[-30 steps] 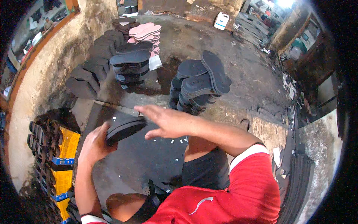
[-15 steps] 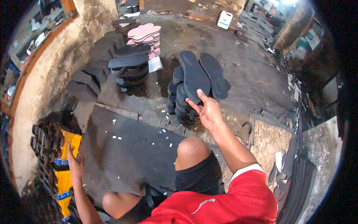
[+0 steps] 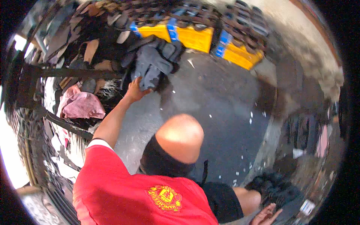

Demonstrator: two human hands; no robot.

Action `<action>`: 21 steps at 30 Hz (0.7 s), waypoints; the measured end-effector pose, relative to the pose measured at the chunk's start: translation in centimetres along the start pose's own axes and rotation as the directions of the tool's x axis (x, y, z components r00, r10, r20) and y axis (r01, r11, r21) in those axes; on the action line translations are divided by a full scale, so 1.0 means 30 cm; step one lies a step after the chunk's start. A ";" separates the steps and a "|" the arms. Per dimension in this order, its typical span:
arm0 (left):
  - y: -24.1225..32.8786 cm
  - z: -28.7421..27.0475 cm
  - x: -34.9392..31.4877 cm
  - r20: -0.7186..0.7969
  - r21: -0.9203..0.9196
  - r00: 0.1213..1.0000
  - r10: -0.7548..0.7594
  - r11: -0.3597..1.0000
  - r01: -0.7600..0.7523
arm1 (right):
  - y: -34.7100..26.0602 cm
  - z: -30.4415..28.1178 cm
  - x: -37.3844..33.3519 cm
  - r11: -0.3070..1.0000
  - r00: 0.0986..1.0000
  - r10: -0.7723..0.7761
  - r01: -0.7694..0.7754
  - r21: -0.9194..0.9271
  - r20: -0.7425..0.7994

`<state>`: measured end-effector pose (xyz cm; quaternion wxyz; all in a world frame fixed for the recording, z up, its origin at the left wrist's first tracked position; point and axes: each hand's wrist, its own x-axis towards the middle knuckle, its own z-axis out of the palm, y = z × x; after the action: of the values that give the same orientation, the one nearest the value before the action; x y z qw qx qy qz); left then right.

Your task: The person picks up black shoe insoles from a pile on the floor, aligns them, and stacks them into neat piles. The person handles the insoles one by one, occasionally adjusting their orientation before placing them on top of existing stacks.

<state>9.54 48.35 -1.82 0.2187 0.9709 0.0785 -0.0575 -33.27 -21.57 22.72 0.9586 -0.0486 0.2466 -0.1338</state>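
My left hand (image 3: pixel 137 91) reaches to a heap of dark grey shoe soles (image 3: pixel 150 62) lying on the floor in front of the yellow boxes. Its thumb and fingers are round the near end of a sole in the heap, partly hidden there. Down at the lower right, my right hand (image 3: pixel 266 215) holds nothing, its fingers stretched apart. It is near a stack of black soles (image 3: pixel 275 189), blurred by motion.
Yellow boxes with blue bands (image 3: pixel 195 37) stand along the far side, topped with dark footwear pieces. A dark bar frame (image 3: pixel 75 72), a pink cloth (image 3: pixel 82 105) and scraps crowd the left. Small white bits dot the dark floor mat (image 3: pixel 225 112).
The view has swung left. My right hand has left the stacked soles and is now open at the lower right. My left hand has moved from beside the yellow boxes to the sole heap.
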 end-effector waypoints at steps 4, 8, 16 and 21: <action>-0.007 0.009 0.356 -0.308 -0.141 0.930 -0.201 0.976 0.164 | 0.293 0.352 0.262 0.221 0.613 -0.782 0.099 -0.970 -0.115; -0.039 -0.110 0.682 -0.395 0.021 0.893 -0.216 0.970 0.244 | 0.633 0.529 0.465 -0.091 0.874 -0.469 0.095 -0.991 0.126; -0.109 -0.076 1.018 -0.354 0.167 0.931 -0.092 0.973 0.160 | 1.038 0.591 0.842 -0.437 0.995 -0.044 0.062 -0.897 0.090; 0.008 0.247 0.841 -0.213 0.219 0.955 0.207 0.962 -0.160 | 1.149 0.481 1.094 -0.534 0.983 0.150 0.167 -0.829 0.102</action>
<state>33.76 48.14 -12.07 0.1138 0.9910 0.0064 0.0702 9.40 2.69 14.77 0.4331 -0.8769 0.1468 0.1484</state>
